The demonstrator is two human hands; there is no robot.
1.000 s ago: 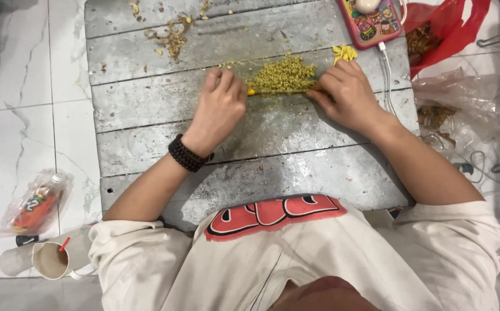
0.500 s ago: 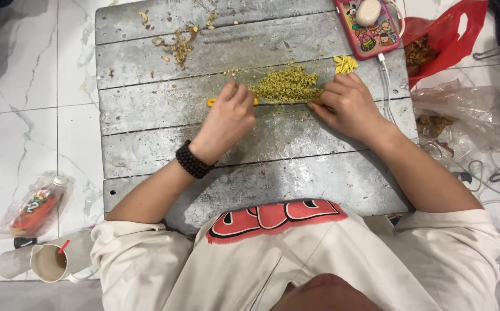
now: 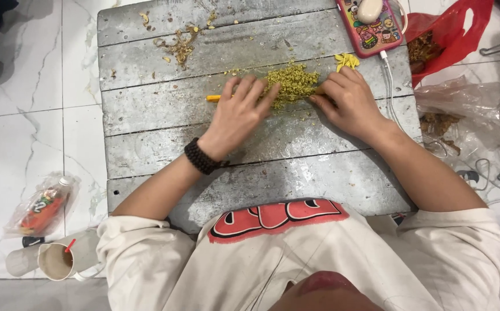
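Note:
A bundle of small yellow-green buds (image 3: 293, 83) lies across a grey plank board (image 3: 296, 173). My left hand (image 3: 235, 118), with a black bead bracelet (image 3: 202, 156) at the wrist, presses flat on the bundle's left part, fingers spread over it. A yellow stick end (image 3: 212, 98) pokes out to the left of that hand. My right hand (image 3: 348, 103) pinches the bundle's right end. A few yellow petals (image 3: 347, 60) lie just beyond its fingertips.
Dry plant scraps (image 3: 178, 46) litter the board's far left. A phone in a pink case (image 3: 371, 23) with a white cable (image 3: 389, 86) lies at the far right. A red bag (image 3: 446, 34) and clear plastic bag (image 3: 469, 115) sit right; a cup (image 3: 54, 262) and bagged bottle (image 3: 40, 207) left.
My left hand has slid forward and right, its fingers now over the bundle's left part, and the yellow stick end shows beside it. My right hand stays at the right end.

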